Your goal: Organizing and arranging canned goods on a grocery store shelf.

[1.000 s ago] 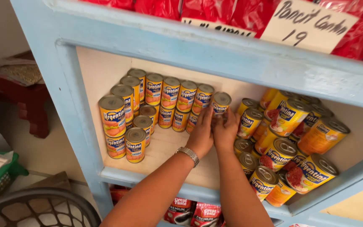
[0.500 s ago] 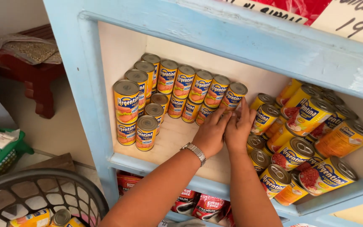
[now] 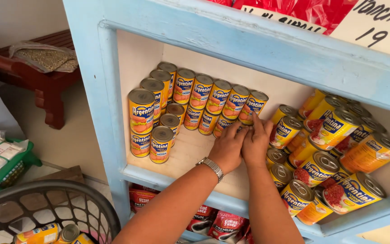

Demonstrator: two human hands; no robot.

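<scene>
Cans (image 3: 213, 106) of yellow and red, stacked two high in rows at the back of the pale blue shelf (image 3: 231, 49), upright, lids silver. Left hand (image 3: 228, 149) and right hand (image 3: 257, 143) pressed side by side, thumbs touching, fingertips reaching the lower cans at the right end of the back row. Hard to tell whether either hand actually grips a can or only pushes; fingers curled forward, mostly hiding what lies under them. Silver watch (image 3: 212, 167) on the left wrist, just in front of the shelf edge. More upright cans (image 3: 152, 126) in a short column at the left wall of the shelf, near the front. A loose heap of bigger yellow cans (image 3: 326, 149) lying on their sides at the right of the shelf, just beside the right hand. Red packets (image 3: 224, 223) on the level below the shelf. Dark wire basket (image 3: 46, 203) low to the left of the shelf, cans inside. Red wooden bench (image 3: 37, 77) farther left of the shelf, cloth on top.
</scene>
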